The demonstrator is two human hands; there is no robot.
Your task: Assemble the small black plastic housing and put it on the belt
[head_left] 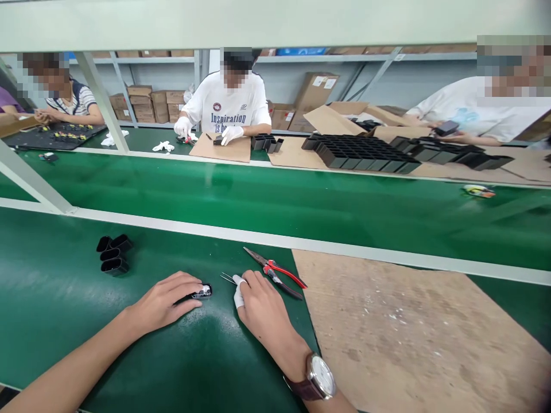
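My left hand (166, 299) lies on the green bench mat and presses a small black part (202, 292) down with its fingertips. My right hand (260, 307), a white finger cot on one finger and a watch at the wrist, holds thin metal tweezers (227, 279) whose tips point left, just right of the part. Red-handled pliers (278, 273) lie on the mat right behind my right hand.
Three black plastic housings (114, 255) sit to the left. A cardboard sheet (413, 332) covers the bench at right. Beyond a white rail runs a green conveyor belt (275, 201). Three other people work across it, with black trays (361, 154) and boxes.
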